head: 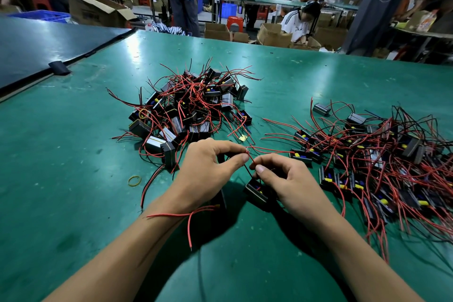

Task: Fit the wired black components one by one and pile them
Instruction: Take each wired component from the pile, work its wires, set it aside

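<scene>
A heap of black components with red wires [191, 108] lies on the green table [73, 154] ahead of me. A second, flatter spread of wired components [382, 162] covers the right side. My left hand [206, 176] pinches a red wire [250, 156] between thumb and forefinger, with a dark piece partly hidden under its palm. My right hand [284, 179] pinches the same wire lower down. Just below it a black component [257, 190] with a blue and yellow inside rests on the table. Another loose red wire [188, 218] crosses my left wrist.
A yellow rubber band [134, 180] lies left of my hands. A dark board [36, 44] with a black clip [59, 68] sits at the far left. Beyond the table stand cardboard boxes [274, 34] and several people at other benches.
</scene>
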A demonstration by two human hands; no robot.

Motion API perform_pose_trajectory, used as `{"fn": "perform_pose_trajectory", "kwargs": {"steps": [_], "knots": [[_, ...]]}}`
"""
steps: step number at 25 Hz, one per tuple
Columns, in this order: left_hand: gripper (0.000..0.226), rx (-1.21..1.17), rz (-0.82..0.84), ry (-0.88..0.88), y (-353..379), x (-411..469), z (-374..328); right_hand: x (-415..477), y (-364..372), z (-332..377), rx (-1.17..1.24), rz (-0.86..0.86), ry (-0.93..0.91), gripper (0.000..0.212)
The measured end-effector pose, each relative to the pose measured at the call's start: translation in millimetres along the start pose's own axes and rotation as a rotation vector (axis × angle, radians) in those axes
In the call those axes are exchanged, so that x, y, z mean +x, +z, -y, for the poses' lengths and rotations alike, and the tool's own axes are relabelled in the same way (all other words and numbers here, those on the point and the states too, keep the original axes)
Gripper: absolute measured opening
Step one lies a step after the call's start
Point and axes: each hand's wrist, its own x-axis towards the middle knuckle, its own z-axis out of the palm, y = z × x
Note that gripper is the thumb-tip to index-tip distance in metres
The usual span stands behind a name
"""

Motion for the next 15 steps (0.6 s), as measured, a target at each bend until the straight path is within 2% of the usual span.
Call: {"fn": "perform_pose_trajectory", "kwargs": {"steps": [10,12,15], "knots": [[0.007,-0.052,-0.004,0.002,2.1,1.4,2.3,0.4,0.5,-1.5,-0.002,-0.004,-0.018,0.012],[0.007,-0.031,-0.002,0.021,2.0,2.0,3.2,-0.5,1.0,-2.1,-0.080,-0.090,-0.127,0.013],[0.009,0.018,0.010,0.073,2.2,0.9,3.2,-1.0,-0.7,-0.9,-0.256,-0.252,-0.434,0.030]]}}
